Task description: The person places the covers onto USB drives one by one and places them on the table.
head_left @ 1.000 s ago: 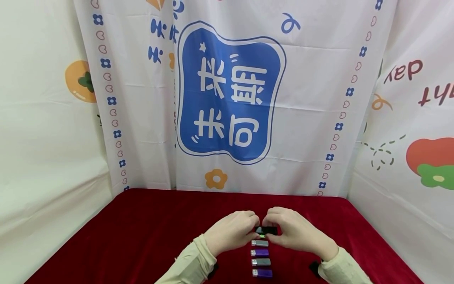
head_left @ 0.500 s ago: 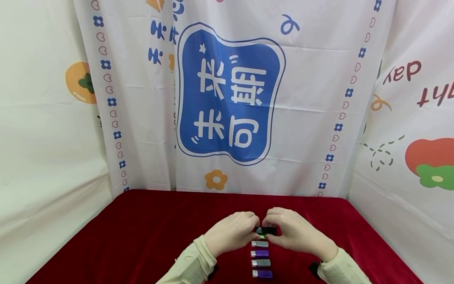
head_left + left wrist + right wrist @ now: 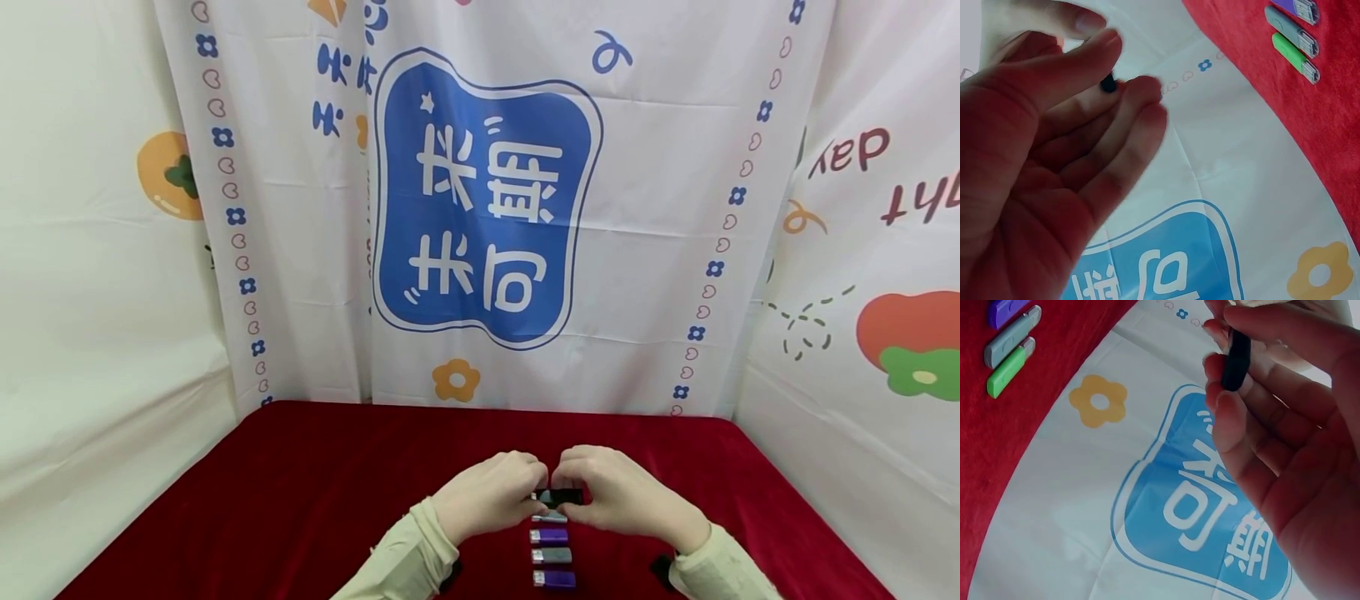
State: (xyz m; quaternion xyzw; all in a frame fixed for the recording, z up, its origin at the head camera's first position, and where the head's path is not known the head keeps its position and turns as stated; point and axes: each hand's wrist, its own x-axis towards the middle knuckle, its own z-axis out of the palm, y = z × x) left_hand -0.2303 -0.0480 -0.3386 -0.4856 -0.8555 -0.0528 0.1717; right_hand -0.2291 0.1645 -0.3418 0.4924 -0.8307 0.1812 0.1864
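Both hands meet over the far end of a row of USB flash drives. Thumb and fingers of my right hand [image 3: 626, 497] grip a small black USB flash drive [image 3: 567, 497], whose dark body shows edge-on in the right wrist view. My left hand [image 3: 491, 493] pinches its left end; the fingertips hide most of that end. Below the hands lies a grey flash drive [image 3: 551, 517], partly covered in the head view. The green flash drive [image 3: 1295, 56] beyond it is hidden there, but both wrist views show it with its clear-looking plug end.
Towards the person, the row goes on with a purple drive [image 3: 551, 537], a grey drive [image 3: 552, 556] and another purple drive [image 3: 555, 579], on a red cloth [image 3: 315, 500]. A printed white curtain [image 3: 645, 250] stands behind, with white side walls.
Both hands have come slightly down in the head view, towards the person, with the black flash drive between them. It now covers the green drive, which showed before.
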